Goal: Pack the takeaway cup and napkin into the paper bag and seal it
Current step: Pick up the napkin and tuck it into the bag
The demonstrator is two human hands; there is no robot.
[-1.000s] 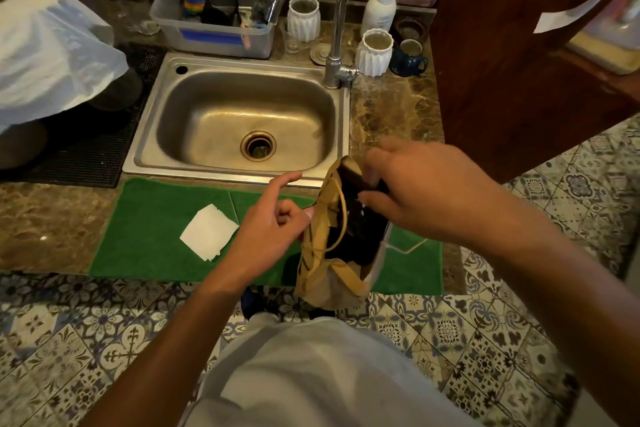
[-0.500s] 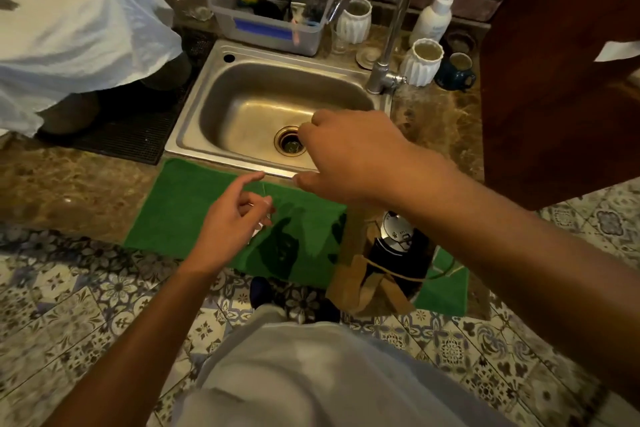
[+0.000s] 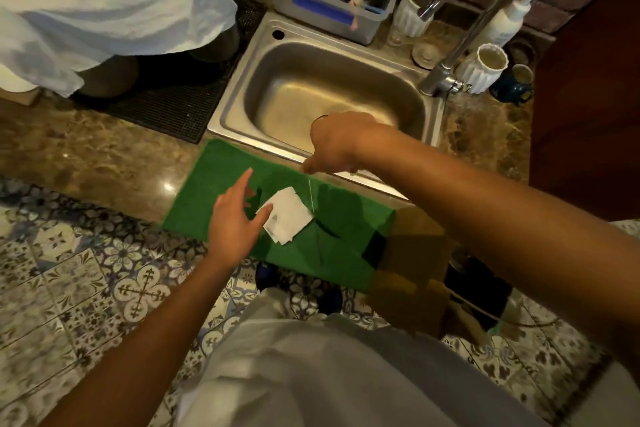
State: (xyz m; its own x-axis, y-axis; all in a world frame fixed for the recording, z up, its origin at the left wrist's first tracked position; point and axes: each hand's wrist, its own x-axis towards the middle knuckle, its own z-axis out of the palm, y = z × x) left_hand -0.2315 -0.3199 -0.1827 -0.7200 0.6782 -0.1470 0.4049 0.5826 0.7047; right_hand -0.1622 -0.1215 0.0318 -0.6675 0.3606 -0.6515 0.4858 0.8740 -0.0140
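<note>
**Left hand at the napkin, cup in the bag**

The left hand (image 3: 235, 218) is spread wide over the green mat (image 3: 214, 191), fingers straight, its thumb tip at the near-left edge of the white napkin (image 3: 289, 218); whether it touches cannot be told. The napkin lies flat on the mat, in front of the sink (image 3: 332, 90).

The right hand (image 3: 341, 144) hangs above the sink's front rim, fingers curled down and pinching a thin pale string (image 3: 310, 191) that runs down toward the mat.

The brown bag (image 3: 412, 274) sits at the mat's right end, at the counter edge, partly hidden under the right forearm. The dark cup (image 3: 481, 291) shows inside its open side, blurred.

1 tap (image 3: 464, 21) stands behind the sink, 2 white ribbed pots (image 3: 483, 68) by it.
</note>
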